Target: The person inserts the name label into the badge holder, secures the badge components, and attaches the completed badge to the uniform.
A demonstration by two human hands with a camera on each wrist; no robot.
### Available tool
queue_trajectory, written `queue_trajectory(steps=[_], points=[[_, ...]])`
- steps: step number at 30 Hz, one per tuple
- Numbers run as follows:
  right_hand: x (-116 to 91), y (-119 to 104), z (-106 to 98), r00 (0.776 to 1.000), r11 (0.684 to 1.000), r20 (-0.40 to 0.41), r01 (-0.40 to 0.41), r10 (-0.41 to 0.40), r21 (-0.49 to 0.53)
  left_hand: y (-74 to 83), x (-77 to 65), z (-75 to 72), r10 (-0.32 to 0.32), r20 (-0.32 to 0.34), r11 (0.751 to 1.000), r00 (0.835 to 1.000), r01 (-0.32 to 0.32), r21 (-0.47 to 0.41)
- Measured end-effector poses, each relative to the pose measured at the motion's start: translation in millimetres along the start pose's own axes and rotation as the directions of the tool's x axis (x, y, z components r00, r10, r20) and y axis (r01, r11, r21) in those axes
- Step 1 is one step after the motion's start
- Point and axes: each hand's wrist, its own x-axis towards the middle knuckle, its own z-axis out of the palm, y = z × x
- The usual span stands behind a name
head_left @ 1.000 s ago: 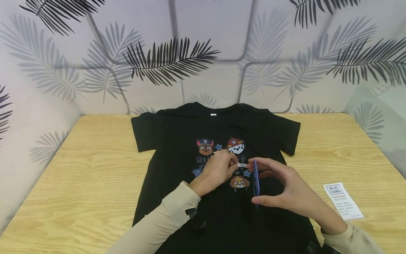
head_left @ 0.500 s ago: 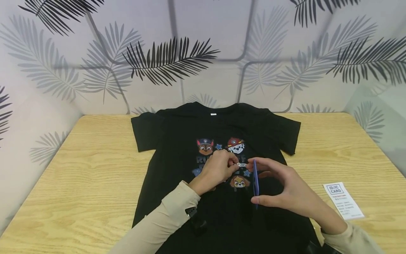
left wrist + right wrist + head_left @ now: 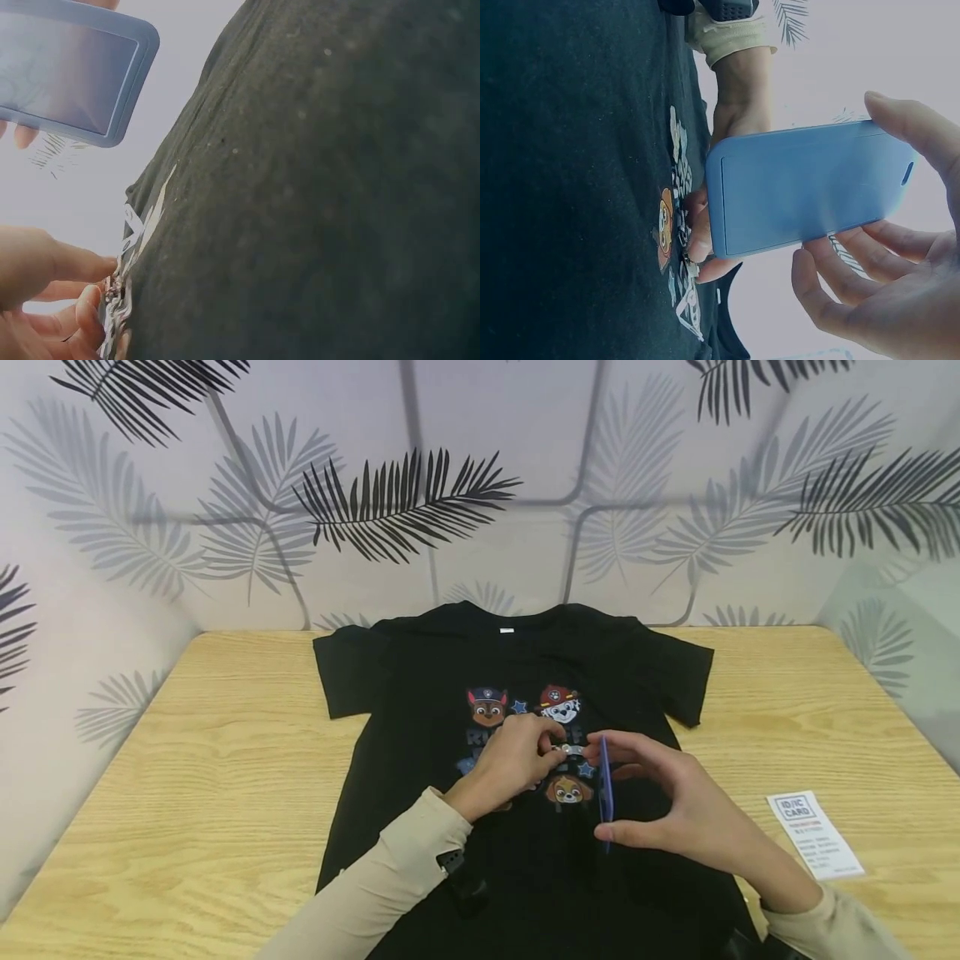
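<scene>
My right hand [image 3: 678, 802] holds a blue card holder [image 3: 607, 797] on edge, thumb at the near end and fingers at the far end. In the right wrist view the flat back of the card holder [image 3: 810, 187] shows; the left wrist view shows its framed side. My left hand [image 3: 513, 756] pinches a small badge clip close over the chest print of a black T-shirt [image 3: 412, 685]. From those fingertips a short strap with a metal snap [image 3: 574, 750] reaches toward the card holder. The clip itself is mostly hidden by the fingers.
The T-shirt lies spread on a wooden table [image 3: 225, 760], its collar at the far edge. A white printed slip [image 3: 816, 835] marked ID/IC CARD lies right of the shirt. Behind the table hangs a leaf-patterned backdrop [image 3: 495, 552].
Both hands keep nearly the same place, with the card holder and clip still held. Only a very slight shift of the whole head view shows.
</scene>
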Motion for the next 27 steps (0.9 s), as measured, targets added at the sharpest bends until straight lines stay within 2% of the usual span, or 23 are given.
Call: queue_trajectory(steps=[4,8,12,14,18,24,27], points=[[1,-1,0,1.000,1.000,0.005,0.016,-0.017,0.026,0.6,-3.7,-5.7,0.005,-0.010,1.000,1.000,-0.005,-0.006],[2,-2,-2,1.000,0.996,0.019,0.019,-0.021,0.082,0.1,-9.7,-12.3,0.069,-0.001,0.998,0.998,-0.069,0.012],[4,-4,-4,1.000,0.993,0.023,0.017,-0.020,0.119,-0.7,-21.9,-16.7,0.122,0.107,0.990,0.987,-0.112,-0.087],[4,-5,-4,0.999,0.992,0.021,0.021,-0.024,0.124,-0.4,-30.1,-18.9,0.134,0.169,0.981,0.976,-0.106,-0.164],[6,-7,-4,1.000,0.991,0.012,0.022,-0.024,0.128,2.1,-44.0,-23.7,0.159,0.246,0.954,0.956,-0.085,-0.288],[8,-8,-3,0.999,0.992,0.012,0.028,-0.030,0.125,9.2,-54.1,-28.5,0.164,0.301,0.912,0.939,-0.029,-0.408],[10,-9,-2,0.999,0.994,0.024,0.044,-0.046,0.102,9.1,-57.0,-31.2,0.186,0.356,0.858,0.916,0.026,-0.513]])
